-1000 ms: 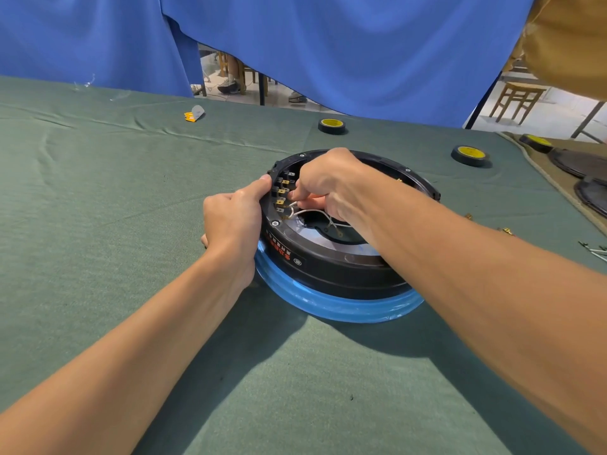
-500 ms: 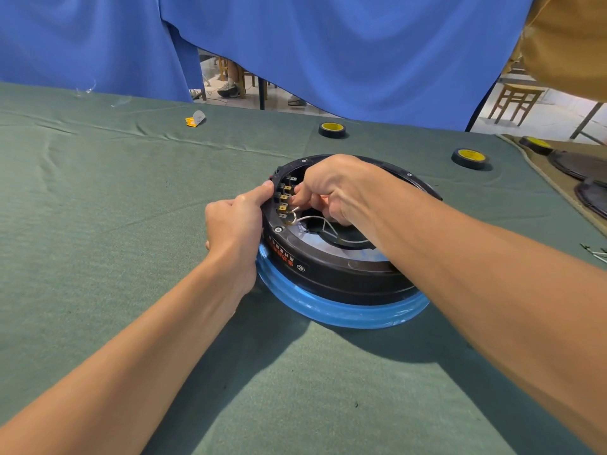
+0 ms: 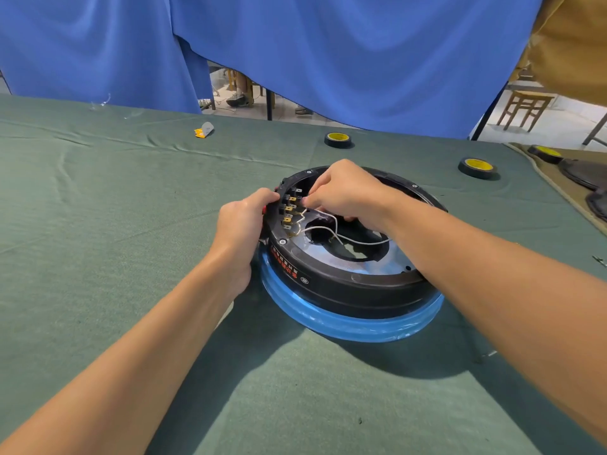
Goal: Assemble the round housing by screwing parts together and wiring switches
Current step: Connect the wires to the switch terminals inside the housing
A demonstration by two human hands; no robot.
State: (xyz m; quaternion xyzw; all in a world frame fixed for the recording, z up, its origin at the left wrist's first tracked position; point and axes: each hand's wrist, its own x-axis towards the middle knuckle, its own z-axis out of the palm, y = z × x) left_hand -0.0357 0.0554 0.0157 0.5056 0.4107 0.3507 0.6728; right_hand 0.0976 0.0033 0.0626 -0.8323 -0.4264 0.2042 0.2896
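**Head camera: both hands at the switch row inside a round housing**

I see the round housing [image 3: 348,290], black and open at the top. It stands on a blue ring [image 3: 345,326] on the green-clothed table [image 3: 98,224], about midway between the near and far edges.

Inside the housing, a row of switches [image 3: 289,208] with brass tabs lines the left inner wall. White wires [image 3: 325,229] run from those tabs over a silver floor plate and loop across the dark opening at its centre.

The left hand [image 3: 241,224] grips the housing's left rim from outside, fingers curled, thumb on the rim beside the switches. The right hand [image 3: 345,192] reaches in from the right and pinches a wire end at one of the upper tabs.

Along the far edge lie a tape roll [image 3: 338,139], a second tape roll [image 3: 478,167] toward the far right corner, and a small yellow and grey scrap [image 3: 204,129] further left. A blue curtain [image 3: 328,60] hangs behind that edge.

Compared with a second ago, the left hand's grip on the rim is unchanged. The right hand's fingertips sit a little farther up the row of tabs. More wire shows now, with a long loop trailing right beneath the right wrist.
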